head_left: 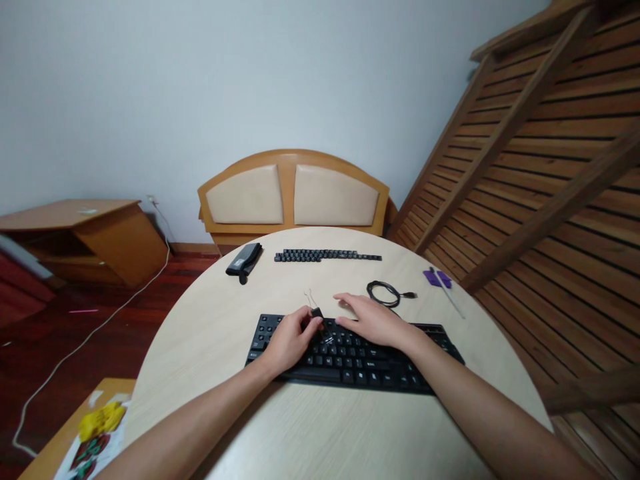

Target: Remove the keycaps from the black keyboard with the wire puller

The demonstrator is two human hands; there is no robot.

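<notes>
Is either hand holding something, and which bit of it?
The left hand pinches a small wire tool by its black middle. The right hand holds nothing that shows.

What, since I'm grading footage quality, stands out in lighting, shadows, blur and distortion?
Head view throughout: soft light on the wall; shadow on the table beside the left forearm; keyboard legends mostly too small and soft to read; apparent wide-angle stretching toward the slatted panel.

- Left hand (291,339): thumb and forefinger in a pinch.
- Right hand (374,321): just right of the left, back upward, thumb apart from fingers.
- Left forearm (215,403) and right forearm (470,393): bare, converging.
</notes>
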